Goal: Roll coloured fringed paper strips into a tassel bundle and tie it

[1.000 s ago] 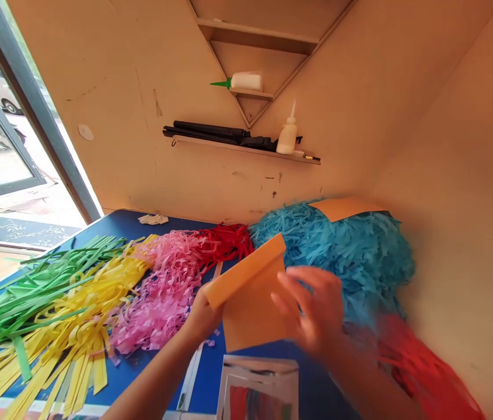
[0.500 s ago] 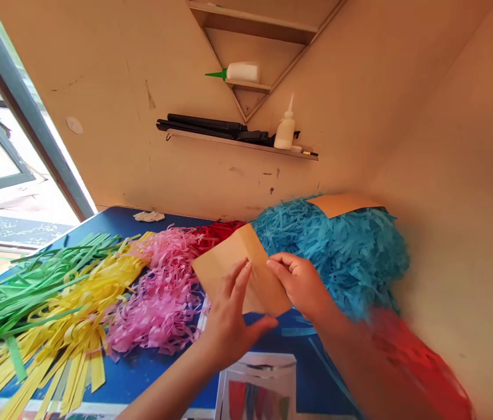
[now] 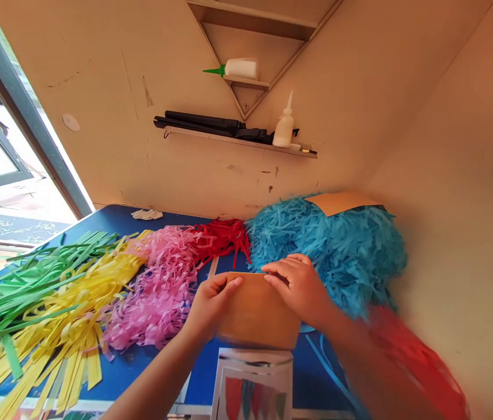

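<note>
A brown paper envelope [image 3: 260, 312] hangs upright between my hands above the blue table, its lower edge slightly blurred. My left hand [image 3: 215, 300] pinches its top left edge between thumb and fingers. At the top right edge, my right hand [image 3: 296, 286] grips with thumb and fingertips. Just below the envelope lies a clear packet [image 3: 252, 388] with a picture of coloured tassels. Behind my right hand is a big heap of blue shredded paper strips [image 3: 325, 239], with another flat brown paper piece [image 3: 345, 202] on top.
Green strips [image 3: 45, 274], yellow strips [image 3: 80, 309], pink strips [image 3: 158, 286] and red strips [image 3: 224, 239] cover the left and back of the blue table [image 3: 112, 219]. More red strips [image 3: 421, 350] hang at the right. A wall shelf [image 3: 233, 137] holds a glue bottle [image 3: 284, 127].
The brown envelope has turned from a tilted, flat-facing position to upright and moved lower. My left hand went from spread fingers over it to pinching its top edge.
</note>
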Tool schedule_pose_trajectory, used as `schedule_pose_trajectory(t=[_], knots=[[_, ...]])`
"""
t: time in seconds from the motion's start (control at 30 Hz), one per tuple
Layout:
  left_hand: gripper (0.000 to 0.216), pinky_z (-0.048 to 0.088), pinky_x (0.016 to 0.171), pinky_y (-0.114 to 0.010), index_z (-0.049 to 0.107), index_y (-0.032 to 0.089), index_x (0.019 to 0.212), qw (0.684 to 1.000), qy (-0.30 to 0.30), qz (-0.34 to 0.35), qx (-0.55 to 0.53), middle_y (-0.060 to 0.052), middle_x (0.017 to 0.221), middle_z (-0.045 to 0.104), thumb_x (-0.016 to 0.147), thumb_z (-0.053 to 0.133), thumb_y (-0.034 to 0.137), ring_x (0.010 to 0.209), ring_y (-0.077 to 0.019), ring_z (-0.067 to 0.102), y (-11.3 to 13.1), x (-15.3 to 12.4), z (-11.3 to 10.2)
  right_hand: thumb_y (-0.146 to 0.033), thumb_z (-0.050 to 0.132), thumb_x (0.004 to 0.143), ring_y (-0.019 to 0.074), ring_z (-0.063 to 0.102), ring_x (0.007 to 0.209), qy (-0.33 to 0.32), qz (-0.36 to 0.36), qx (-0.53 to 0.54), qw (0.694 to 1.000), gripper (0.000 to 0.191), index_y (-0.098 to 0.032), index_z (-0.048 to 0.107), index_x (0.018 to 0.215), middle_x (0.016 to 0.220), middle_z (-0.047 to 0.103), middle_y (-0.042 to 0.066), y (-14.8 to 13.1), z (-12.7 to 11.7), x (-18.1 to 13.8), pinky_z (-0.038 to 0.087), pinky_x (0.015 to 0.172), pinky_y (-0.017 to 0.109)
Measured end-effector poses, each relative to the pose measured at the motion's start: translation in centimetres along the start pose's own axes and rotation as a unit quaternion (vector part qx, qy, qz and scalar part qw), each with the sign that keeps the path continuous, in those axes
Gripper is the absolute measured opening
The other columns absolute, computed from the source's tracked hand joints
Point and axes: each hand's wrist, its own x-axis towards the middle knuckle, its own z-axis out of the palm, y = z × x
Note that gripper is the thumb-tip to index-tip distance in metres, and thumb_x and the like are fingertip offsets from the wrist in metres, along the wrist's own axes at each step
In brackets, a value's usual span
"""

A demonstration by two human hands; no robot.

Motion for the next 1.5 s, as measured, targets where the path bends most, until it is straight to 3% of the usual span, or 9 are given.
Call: schedule_pose_trajectory(t=[0.47, 0.73, 0.9, 1.1, 1.27, 1.3, 1.37, 1.43, 1.5], knots=[[0.051, 0.051, 0.052, -0.023, 0.075, 0.013, 0.090, 0.980, -0.027, -0.120, -0.154, -0.005, 0.070, 0.074, 0.061, 0.085, 0.054, 0.054, -0.0160, 0.066, -0.7, -0.9, 0.5, -0.021, 0.055, 0.100, 0.0169, 0.067, 0.089, 0.047, -0.088, -0.058, 0.993, 0.015, -0.023, 0.070, 0.103, 0.099, 0.076, 0.001, -1.7, 0.6, -0.7, 0.028, 0.091, 0.038], [0.051, 0.049, 0.050, -0.022, 0.075, 0.014, 0.092, 0.981, -0.027, -0.122, -0.146, -0.003, 0.067, 0.073, 0.063, 0.083, 0.054, 0.051, -0.0148, 0.064, -0.9, -0.7, 0.8, -0.015, 0.062, 0.094, 0.0191, 0.064, 0.097, 0.116, -0.155, -0.120, 0.974, 0.012, -0.024, 0.070, 0.096, 0.110, 0.073, 0.003, -1.2, 1.3, -1.4, 0.028, 0.092, 0.041], [0.052, 0.053, 0.057, -0.024, 0.076, 0.016, 0.095, 0.997, 0.001, -0.035, -0.063, -0.004, 0.074, 0.075, 0.068, 0.077, 0.059, 0.063, -0.0180, 0.069, -1.1, -0.1, 0.8, -0.019, 0.059, 0.096, 0.0192, 0.060, 0.089, 0.113, -0.132, 0.029, 0.984, 0.015, -0.023, 0.070, 0.086, 0.090, 0.065, 0.004, -3.1, -1.1, -3.2, 0.034, 0.087, 0.040], [0.060, 0.059, 0.074, -0.038, 0.069, 0.015, 0.114, 0.975, 0.168, 0.118, 0.085, -0.012, 0.102, 0.075, 0.083, 0.055, 0.065, 0.092, -0.0293, 0.071, -0.3, 5.4, -1.1, -0.025, 0.064, 0.093, 0.0160, 0.052, 0.070, 0.225, 0.082, 0.361, 0.901, 0.010, -0.031, 0.070, 0.100, 0.073, 0.053, -0.002, -1.8, -0.5, -10.2, 0.042, 0.068, 0.030], [0.071, 0.030, 0.116, -0.051, 0.050, 0.016, 0.138, 0.887, 0.276, 0.271, 0.251, -0.018, 0.151, 0.044, 0.078, 0.073, 0.046, 0.147, -0.0348, 0.027, -1.8, 5.1, -2.7, -0.038, 0.070, 0.089, 0.0205, 0.060, 0.094, 0.187, 0.262, 0.412, 0.852, 0.050, -0.031, 0.051, 0.135, 0.097, 0.064, 0.003, 0.3, 5.3, -16.2, 0.046, 0.089, 0.037], [0.064, 0.031, 0.116, -0.052, 0.051, 0.016, 0.137, 0.845, 0.258, 0.338, 0.325, -0.018, 0.147, 0.048, 0.082, 0.071, 0.042, 0.143, -0.0341, 0.033, -2.6, 3.9, -2.8, -0.041, 0.071, 0.088, 0.0235, 0.059, 0.106, 0.158, 0.273, 0.416, 0.853, 0.062, -0.032, 0.043, 0.142, 0.110, 0.064, 0.006, 0.3, 6.1, -17.1, 0.043, 0.096, 0.040], [0.037, 0.047, 0.103, -0.043, 0.061, 0.022, 0.125, 0.812, 0.067, 0.400, 0.420, -0.012, 0.123, 0.068, 0.091, 0.062, 0.036, 0.120, -0.0268, 0.060, -4.3, 1.0, -2.7, -0.047, 0.074, 0.084, 0.0278, 0.053, 0.123, 0.098, 0.280, 0.438, 0.849, 0.082, -0.032, 0.027, 0.150, 0.130, 0.059, 0.010, 0.1, 7.3, -18.4, 0.038, 0.105, 0.046], [0.033, 0.056, 0.089, -0.036, 0.067, 0.026, 0.118, 0.785, -0.162, 0.364, 0.474, -0.008, 0.110, 0.075, 0.090, 0.063, 0.043, 0.102, -0.0234, 0.069, -5.7, -1.7, -2.3, -0.048, 0.076, 0.083, 0.0281, 0.054, 0.123, 0.060, 0.293, 0.461, 0.835, 0.092, -0.033, 0.019, 0.153, 0.131, 0.059, 0.010, -0.5, 7.9, -19.1, 0.036, 0.107, 0.047], [0.036, 0.060, 0.076, -0.032, 0.071, 0.025, 0.112, 0.763, -0.261, 0.327, 0.493, -0.007, 0.102, 0.078, 0.089, 0.063, 0.051, 0.089, -0.0221, 0.074, -6.6, -3.7, -1.9, -0.045, 0.076, 0.084, 0.0256, 0.059, 0.114, 0.064, 0.311, 0.472, 0.822, 0.091, -0.034, 0.017, 0.153, 0.120, 0.065, 0.007, -1.2, 8.2, -19.4, 0.039, 0.105, 0.047]])
